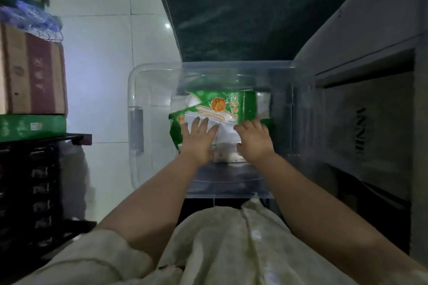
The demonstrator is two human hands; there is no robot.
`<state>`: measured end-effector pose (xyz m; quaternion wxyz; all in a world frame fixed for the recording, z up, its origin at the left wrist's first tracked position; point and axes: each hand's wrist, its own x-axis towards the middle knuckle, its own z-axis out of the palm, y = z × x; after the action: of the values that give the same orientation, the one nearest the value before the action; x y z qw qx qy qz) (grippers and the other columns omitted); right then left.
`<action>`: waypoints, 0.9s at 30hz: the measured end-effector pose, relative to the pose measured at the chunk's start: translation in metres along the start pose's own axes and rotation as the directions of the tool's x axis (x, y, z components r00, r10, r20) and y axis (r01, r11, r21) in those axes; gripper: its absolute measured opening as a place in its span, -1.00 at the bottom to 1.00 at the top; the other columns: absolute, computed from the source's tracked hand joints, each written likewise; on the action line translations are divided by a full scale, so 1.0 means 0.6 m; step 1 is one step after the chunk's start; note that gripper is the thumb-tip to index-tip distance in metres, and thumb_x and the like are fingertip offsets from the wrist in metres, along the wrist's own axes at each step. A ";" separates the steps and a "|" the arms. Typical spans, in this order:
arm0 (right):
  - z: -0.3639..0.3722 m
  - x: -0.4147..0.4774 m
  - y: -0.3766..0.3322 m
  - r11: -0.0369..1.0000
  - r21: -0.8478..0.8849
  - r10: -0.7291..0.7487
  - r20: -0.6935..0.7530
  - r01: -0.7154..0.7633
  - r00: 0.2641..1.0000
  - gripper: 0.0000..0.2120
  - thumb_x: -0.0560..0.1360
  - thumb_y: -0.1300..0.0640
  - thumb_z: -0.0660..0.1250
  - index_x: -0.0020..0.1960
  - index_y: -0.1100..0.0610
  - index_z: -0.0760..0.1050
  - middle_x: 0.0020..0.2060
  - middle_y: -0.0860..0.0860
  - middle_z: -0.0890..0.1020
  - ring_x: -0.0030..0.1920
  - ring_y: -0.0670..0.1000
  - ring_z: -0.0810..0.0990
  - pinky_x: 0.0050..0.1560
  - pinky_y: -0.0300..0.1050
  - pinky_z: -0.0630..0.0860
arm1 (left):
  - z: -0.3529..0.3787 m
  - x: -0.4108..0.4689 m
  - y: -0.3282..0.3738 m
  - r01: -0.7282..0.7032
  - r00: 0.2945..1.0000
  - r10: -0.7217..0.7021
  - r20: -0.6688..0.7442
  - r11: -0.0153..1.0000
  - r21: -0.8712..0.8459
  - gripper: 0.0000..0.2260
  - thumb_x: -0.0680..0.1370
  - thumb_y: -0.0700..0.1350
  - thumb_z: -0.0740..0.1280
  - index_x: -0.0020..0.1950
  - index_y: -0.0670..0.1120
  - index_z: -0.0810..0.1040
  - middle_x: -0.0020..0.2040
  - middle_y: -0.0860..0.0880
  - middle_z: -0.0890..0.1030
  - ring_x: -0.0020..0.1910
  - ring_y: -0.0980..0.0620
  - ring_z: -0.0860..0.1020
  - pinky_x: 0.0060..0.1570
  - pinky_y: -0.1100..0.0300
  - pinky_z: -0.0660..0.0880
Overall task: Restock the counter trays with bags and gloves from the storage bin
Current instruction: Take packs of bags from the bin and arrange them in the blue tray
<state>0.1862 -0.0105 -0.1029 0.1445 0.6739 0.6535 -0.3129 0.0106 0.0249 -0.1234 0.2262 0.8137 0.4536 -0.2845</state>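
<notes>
A clear plastic storage bin [135, 109] stands on the floor in front of me. Inside it lies a green and white pack of bags [222, 105] with an orange round mark. My left hand [199, 139] rests flat on the pack's left part, fingers spread. My right hand [254, 141] is on the pack's right part, fingers curled over its edge. Whether either hand actually grips the pack is not visible. More white packets lie under and behind the pack, partly hidden by my hands.
Cardboard boxes [34, 71] and a green box [32, 126] are stacked on black crates [30, 183] at the left. A grey cabinet [370, 104] stands close on the right. A dark panel [231, 11] rises behind the bin. White floor tiles [99, 76] lie between bin and crates.
</notes>
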 end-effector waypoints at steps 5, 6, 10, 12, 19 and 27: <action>0.066 0.032 0.008 0.998 0.043 0.050 -0.009 -0.050 0.999 -0.52 0.41 0.16 0.35 0.32 0.09 0.38 0.26 0.12 0.43 0.31 0.22 0.25 0.33 0.14 0.18 | 0.064 0.067 0.007 -0.111 0.992 0.102 0.069 0.983 0.143 -0.13 0.47 -0.19 0.35 0.54 0.01 -0.22 0.58 -0.17 -0.16 0.53 -0.20 -0.22 0.41 -0.26 -0.25; 0.073 0.035 0.010 0.997 0.059 0.056 -0.015 -0.055 0.998 -0.52 0.41 0.17 0.34 0.32 0.09 0.38 0.27 0.12 0.43 0.32 0.22 0.24 0.34 0.14 0.17 | 0.072 0.071 0.008 -0.115 0.993 0.108 0.052 0.981 0.157 -0.12 0.46 -0.21 0.35 0.54 -0.01 -0.23 0.57 -0.18 -0.11 0.53 -0.21 -0.19 0.41 -0.26 -0.26; 0.092 0.036 0.012 0.991 0.116 0.075 -0.037 -0.070 0.997 -0.56 0.42 0.20 0.31 0.29 0.13 0.40 0.26 0.12 0.45 0.34 0.22 0.24 0.30 0.13 0.23 | 0.094 0.079 0.007 -0.057 0.998 0.060 -0.011 0.980 0.191 -0.14 0.39 -0.22 0.34 0.54 -0.10 -0.13 0.45 -0.24 0.21 0.44 -0.29 0.15 0.45 -0.26 -0.07; 0.100 0.035 0.012 0.987 0.149 0.068 -0.055 -0.060 0.996 -0.56 0.40 0.20 0.31 0.28 0.14 0.42 0.25 0.13 0.47 0.34 0.23 0.26 0.29 0.12 0.25 | 0.105 0.084 0.001 -0.067 0.997 0.073 -0.034 0.985 0.157 -0.27 0.41 -0.21 0.29 0.52 -0.11 0.04 0.34 -0.23 0.34 0.31 -0.27 0.31 0.37 -0.19 0.17; 0.103 0.035 0.016 0.966 0.255 0.031 -0.216 0.026 0.976 -0.59 0.32 0.24 0.41 0.17 0.18 0.52 0.09 0.15 0.58 0.16 0.27 0.44 0.12 0.15 0.44 | 0.140 0.077 -0.013 -0.090 0.995 0.088 -0.037 0.994 -0.058 -0.59 0.44 -0.15 0.32 0.28 -0.10 0.40 0.19 -0.14 0.50 0.16 -0.19 0.43 0.15 -0.02 0.30; 0.021 -0.027 0.019 0.954 0.277 -0.029 -0.283 0.111 0.959 -0.59 0.32 0.24 0.46 0.16 0.21 0.54 0.07 0.17 0.59 0.14 0.27 0.48 0.12 0.17 0.46 | 0.048 0.039 -0.007 -0.048 0.993 0.040 -0.114 0.997 -0.063 -0.60 0.44 -0.10 0.35 0.27 -0.07 0.42 0.16 -0.12 0.55 0.14 -0.16 0.46 0.08 0.01 0.32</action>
<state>0.1952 -0.0320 -0.1052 -0.0597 0.7009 0.6378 -0.3136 0.0096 0.0230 -0.1610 0.2333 0.8304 0.4566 -0.2180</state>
